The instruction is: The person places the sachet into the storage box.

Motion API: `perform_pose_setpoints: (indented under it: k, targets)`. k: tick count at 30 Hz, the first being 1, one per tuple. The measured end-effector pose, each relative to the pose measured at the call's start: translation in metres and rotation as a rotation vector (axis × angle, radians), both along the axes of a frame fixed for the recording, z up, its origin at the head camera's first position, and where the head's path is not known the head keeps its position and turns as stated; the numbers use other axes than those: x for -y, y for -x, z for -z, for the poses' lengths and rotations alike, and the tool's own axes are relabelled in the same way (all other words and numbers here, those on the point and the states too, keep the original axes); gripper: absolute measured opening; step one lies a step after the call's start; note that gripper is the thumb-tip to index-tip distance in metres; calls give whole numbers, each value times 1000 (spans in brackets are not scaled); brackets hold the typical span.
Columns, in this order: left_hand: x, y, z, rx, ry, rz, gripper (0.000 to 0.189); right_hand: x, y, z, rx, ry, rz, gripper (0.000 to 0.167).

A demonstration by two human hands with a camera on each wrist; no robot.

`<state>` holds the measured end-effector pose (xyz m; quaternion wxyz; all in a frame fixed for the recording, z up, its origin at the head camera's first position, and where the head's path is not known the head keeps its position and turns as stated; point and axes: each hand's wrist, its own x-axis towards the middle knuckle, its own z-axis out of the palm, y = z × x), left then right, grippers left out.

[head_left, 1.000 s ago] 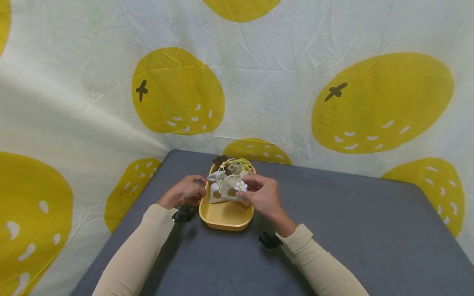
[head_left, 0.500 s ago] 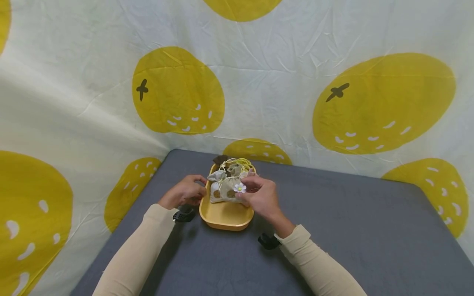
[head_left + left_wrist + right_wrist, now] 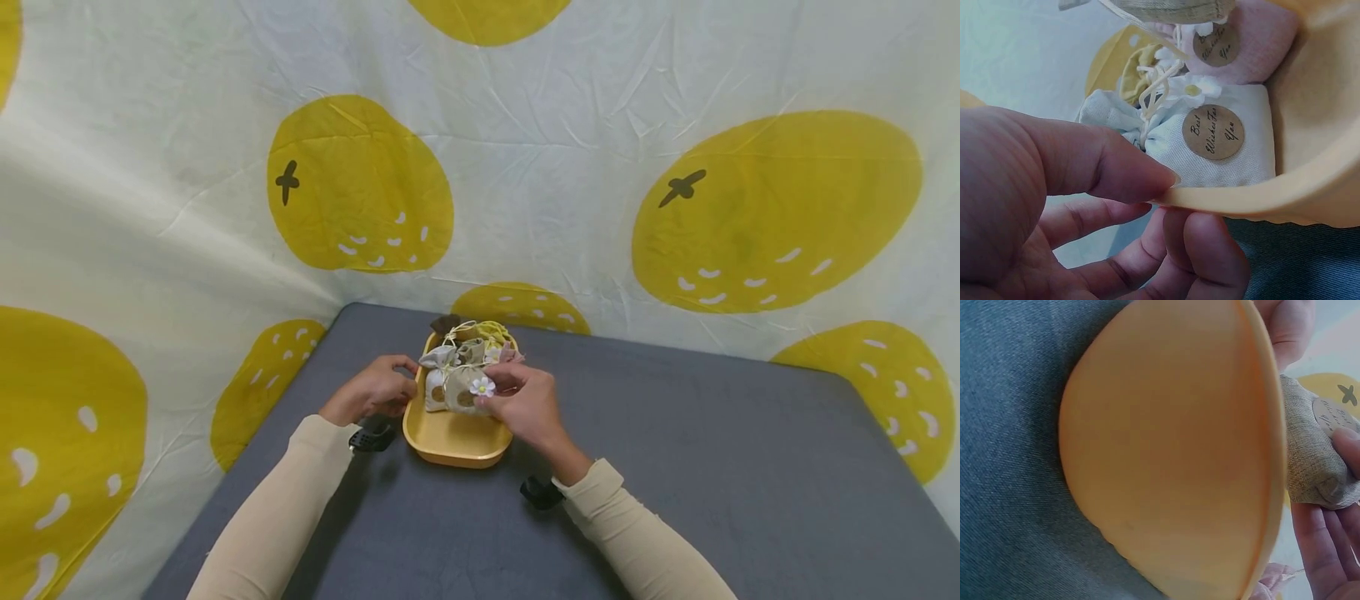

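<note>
My left hand pinches the left rim of a yellow plastic tray, thumb above and fingers below, as the left wrist view shows. My right hand grips a beige drawstring pouch with a round brown label. A white flower is at my right fingertips. The pouch is above the tray's rim in the right wrist view. Beside it in the tray sits a white drawstring pouch with a "Best Wishes For You" label. A pink pouch lies behind that one.
Several more pouches crowd the tray's far half, among them a dark brown one and a yellow one. The tray stands on a grey cloth-covered table. A white curtain with yellow fruit prints hangs behind and to the left.
My right hand has shifted slightly left and down with the beige pouch, which now stands more upright beside the white pouch. My left hand stays on the tray's rim.
</note>
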<state>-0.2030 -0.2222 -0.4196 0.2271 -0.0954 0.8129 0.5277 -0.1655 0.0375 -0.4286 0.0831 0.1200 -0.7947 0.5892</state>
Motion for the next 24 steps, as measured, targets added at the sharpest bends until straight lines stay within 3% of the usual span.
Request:
perform_pose_setpoints:
  k: [24]
  targets:
    - [2,1,1,16,-4,2,40,9,-5,14,-4,-27,12,32]
